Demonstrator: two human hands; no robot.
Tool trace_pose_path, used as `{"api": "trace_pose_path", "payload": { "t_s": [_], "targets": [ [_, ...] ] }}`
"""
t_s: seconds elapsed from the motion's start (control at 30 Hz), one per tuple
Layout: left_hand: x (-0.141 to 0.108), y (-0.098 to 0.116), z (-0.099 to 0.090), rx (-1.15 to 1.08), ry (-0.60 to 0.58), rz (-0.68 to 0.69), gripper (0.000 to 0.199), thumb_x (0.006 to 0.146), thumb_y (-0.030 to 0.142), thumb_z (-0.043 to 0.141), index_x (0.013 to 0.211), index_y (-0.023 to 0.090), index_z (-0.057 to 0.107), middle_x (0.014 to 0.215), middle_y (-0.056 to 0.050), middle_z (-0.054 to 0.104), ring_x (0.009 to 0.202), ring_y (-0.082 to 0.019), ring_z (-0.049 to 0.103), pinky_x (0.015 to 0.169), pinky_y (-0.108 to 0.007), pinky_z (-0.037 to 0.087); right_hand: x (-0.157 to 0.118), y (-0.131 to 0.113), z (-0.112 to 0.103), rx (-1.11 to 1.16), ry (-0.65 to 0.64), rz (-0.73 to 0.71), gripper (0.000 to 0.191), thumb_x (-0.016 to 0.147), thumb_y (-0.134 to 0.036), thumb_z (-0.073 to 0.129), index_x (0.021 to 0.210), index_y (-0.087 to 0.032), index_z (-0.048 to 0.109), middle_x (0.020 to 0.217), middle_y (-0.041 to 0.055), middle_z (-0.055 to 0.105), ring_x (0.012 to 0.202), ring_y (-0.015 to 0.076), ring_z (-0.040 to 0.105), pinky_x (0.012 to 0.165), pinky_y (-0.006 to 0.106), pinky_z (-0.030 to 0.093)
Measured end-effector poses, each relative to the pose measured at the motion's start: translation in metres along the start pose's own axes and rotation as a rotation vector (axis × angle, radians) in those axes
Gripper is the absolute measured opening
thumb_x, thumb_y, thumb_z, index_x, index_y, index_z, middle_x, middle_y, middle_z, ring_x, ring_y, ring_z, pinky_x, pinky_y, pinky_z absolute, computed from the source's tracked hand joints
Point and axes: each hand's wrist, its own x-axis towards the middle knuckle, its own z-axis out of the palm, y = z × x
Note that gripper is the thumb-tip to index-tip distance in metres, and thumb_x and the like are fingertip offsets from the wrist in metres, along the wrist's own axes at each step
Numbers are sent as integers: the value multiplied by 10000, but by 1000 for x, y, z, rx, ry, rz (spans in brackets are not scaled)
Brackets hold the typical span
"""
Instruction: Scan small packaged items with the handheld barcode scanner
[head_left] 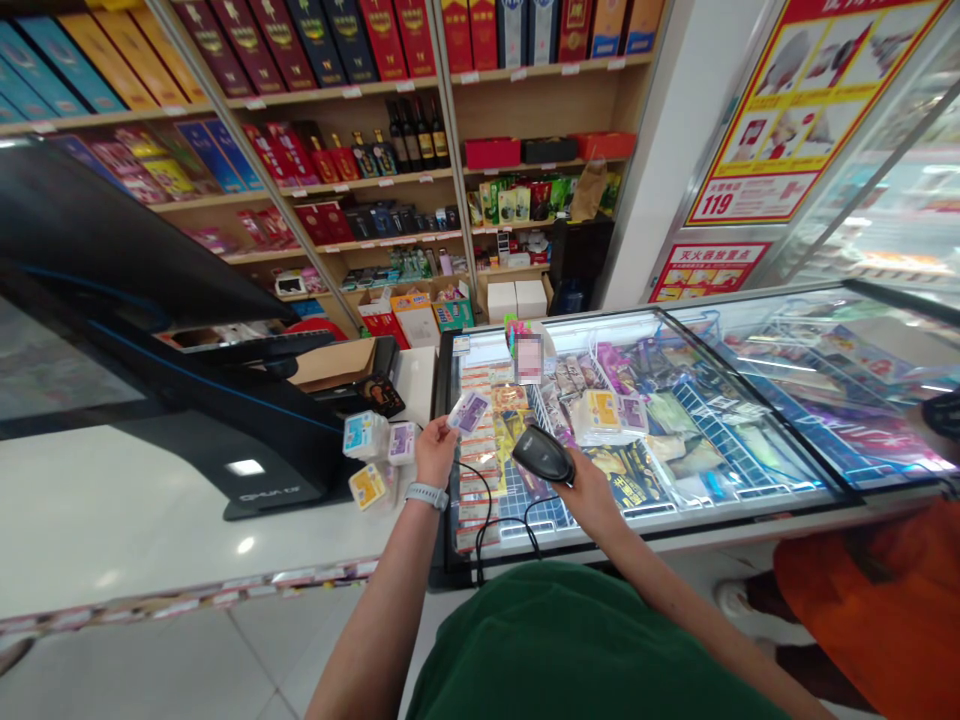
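Note:
Between the fingers of my left hand is a flat clear pack with a purple label, held up over the freezer's left end. My right hand is wrapped round a black barcode scanner, whose head points left toward that pack. The scanner's black cable loops down across the glass. Left of my left hand, on the counter, are similar clear packs: a blue-labelled stack, a purple-labelled one and a yellow-labelled one. More packs with yellow and purple labels sit on the freezer glass to the right.
A glass-topped chest freezer with frozen goods runs rightward. A large black monitor stands on the white counter at left, beside an open cardboard box. Shelves of boxes and bottles line the back. A person in orange is at right.

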Motion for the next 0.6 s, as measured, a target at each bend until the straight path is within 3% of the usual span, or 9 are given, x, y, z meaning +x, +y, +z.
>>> {"api": "trace_pose_path", "payload": {
  "t_s": [0.6],
  "targets": [
    [-2,-2,0,-6,14,2,357,650,208,646,1000,146,618,855,-52,703,781,-152,647,701,-263,498,-1,-6,-3,46,-32,29,313,736,-201,566,1048,-172,566,991,88,664,935,251,620,810,346,462]
  ]
}}
